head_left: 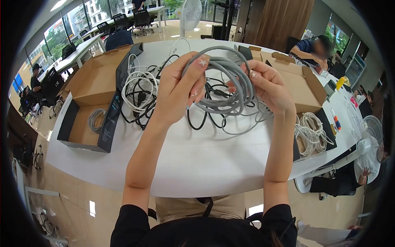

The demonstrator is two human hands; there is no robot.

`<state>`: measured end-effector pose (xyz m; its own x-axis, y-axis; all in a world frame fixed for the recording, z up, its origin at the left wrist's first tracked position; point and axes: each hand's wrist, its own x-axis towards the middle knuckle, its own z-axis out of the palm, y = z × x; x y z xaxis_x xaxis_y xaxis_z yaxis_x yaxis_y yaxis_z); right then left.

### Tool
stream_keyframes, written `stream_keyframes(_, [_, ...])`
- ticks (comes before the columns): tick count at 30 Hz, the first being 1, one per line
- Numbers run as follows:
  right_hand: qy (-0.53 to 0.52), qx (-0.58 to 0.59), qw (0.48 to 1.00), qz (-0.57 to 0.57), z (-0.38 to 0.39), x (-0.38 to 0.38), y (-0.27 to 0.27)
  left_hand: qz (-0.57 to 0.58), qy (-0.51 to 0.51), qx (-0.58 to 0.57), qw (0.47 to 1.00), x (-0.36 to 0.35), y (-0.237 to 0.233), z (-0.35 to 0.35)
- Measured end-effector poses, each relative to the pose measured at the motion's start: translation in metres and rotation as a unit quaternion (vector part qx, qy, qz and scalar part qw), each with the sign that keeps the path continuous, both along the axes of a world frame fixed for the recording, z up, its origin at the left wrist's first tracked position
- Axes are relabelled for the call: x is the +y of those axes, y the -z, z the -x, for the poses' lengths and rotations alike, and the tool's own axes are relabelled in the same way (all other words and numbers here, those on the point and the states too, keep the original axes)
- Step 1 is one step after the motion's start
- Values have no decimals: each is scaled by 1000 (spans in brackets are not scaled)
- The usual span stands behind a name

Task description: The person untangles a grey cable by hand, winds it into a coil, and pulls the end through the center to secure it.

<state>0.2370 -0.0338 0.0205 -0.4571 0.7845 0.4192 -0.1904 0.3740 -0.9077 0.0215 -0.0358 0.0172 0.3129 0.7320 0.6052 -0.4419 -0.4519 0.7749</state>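
Note:
A coiled grey cable (224,108) hangs in loops between my hands, held up over the white table. My left hand (183,84) wraps round the left side of the coil, thumb on top. Fingers pinched, my right hand (267,84) grips the coil's right side. Behind and below the coil lies a tangle of cables: white cable loops (140,88) at the left and a black cable (198,123) in the middle. A thin loose grey cable (242,132) trails over the table below the coil.
An open cardboard box (78,144) at the left holds a small grey cable coil (97,120). Another open box (332,142) at the right contains white cables (312,133). A person (308,51) sits at the far right; a screwdriver (336,120) lies near the right edge.

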Motion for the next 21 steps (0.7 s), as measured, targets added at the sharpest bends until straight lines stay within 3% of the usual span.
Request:
stream_keyframes(2, [66,-54,996,-9,-3,-4,-6,-25,-63,33,997,-1,-1,-1])
stream_keyframes(5, [145,-23,987,-69,12,-14,-8,-16,-97,12,995,2,2,-6])
stream_keyframes(9, [160,29,977,-138,39,-3,5,-9,-136,-81,987,9,11,-15])
stream_keyframes(15, [162,146,954,-207,48,0,16,10,-82,-104,991,10,22,-32])
stream_keyframes(18, [278,41,916,-288,56,-6,15,-8,-110,-114,987,4,33,-40])
stream_keyframes(19, [351,30,895,-275,61,-7,13,-29,-122,-108,986,8,38,-42])
stream_keyframes(21, [353,56,912,-202,57,-9,13,-22,-102,-138,985,5,41,-51])
